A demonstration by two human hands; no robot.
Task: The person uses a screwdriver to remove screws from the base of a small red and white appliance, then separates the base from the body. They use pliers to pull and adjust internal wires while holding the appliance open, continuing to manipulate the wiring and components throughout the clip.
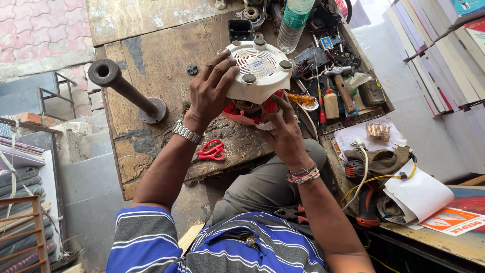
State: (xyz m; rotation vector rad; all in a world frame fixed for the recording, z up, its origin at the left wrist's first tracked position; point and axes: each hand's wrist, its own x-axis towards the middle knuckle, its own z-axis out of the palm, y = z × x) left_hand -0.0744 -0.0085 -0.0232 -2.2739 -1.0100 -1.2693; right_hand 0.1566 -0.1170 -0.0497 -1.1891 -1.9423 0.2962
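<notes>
Hands both on the appliance: left hand clamps the white base from the left side, fingers curled over its rim, closed on it. Right hand is under the near edge, fingers bent against the red body; looks like a grip, though its fingertips are hidden. Appliance sits dead ahead of the torso, bottom-up and tilted toward the camera, four round feet showing, resting on the desk near its front edge. No clear long axis; roughly round. Left hand is higher and further out, right nearer the body. Red scissors lie just beside the left wrist, near the desk edge. Metal post stands well left, apart. Right side is crowded: tool tray with bottle close to the appliance. Open room is on the bare wood to the left and far side.
</notes>
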